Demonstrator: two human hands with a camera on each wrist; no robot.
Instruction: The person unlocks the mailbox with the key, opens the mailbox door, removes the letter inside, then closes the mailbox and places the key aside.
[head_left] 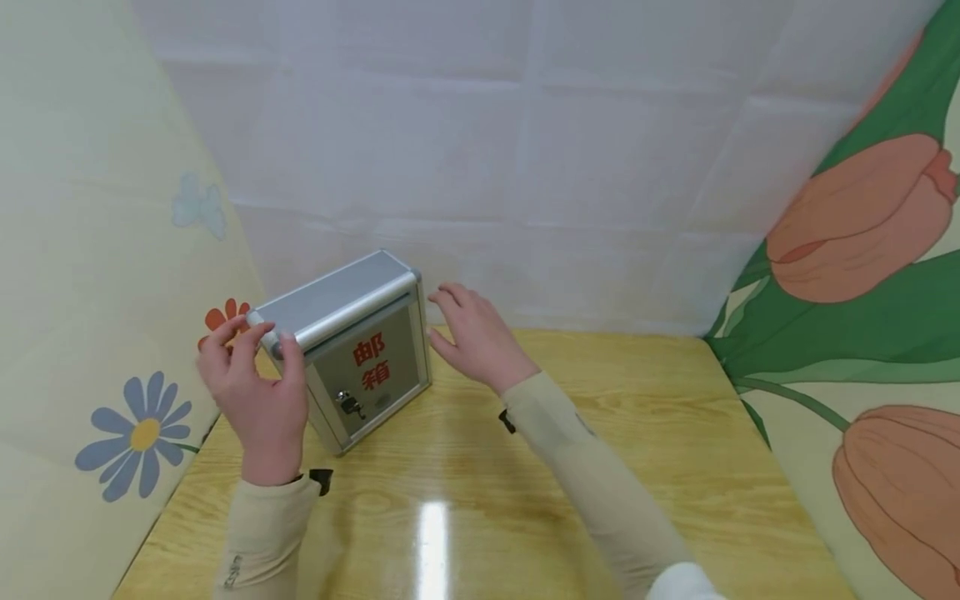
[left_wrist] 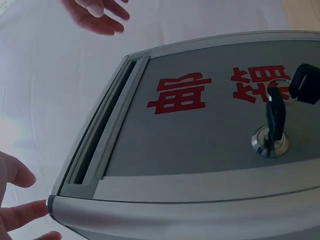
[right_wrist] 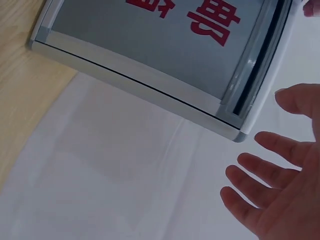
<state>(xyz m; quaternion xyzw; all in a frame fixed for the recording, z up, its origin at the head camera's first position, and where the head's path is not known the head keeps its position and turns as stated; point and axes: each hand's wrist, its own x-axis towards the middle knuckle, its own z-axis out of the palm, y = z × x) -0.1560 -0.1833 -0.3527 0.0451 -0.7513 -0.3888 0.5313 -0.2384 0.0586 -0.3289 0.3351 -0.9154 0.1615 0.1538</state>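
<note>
A grey metal mailbox (head_left: 408,358) with red characters stands upright on the table, turned at an angle. A key (left_wrist: 276,117) on a ring sits in the lock (left_wrist: 270,142) on its front, and a narrow slot (left_wrist: 102,125) runs along the front's top edge. My left hand (head_left: 262,400) is at the near upper corner, thumb in front, fingers spread, one fingertip right at the corner cap. Beyond the other end, my right hand (head_left: 480,333) hovers with relaxed fingers, holding nothing; the right wrist view shows its fingertips (right_wrist: 247,160) just off the top corner.
The wood-grain table (head_left: 600,467) extends to the right and toward me. A white cloth (head_left: 600,167) hangs behind it. Floral panels flank both sides, with a blue flower (head_left: 145,435) at left and tulips (head_left: 862,217) at right.
</note>
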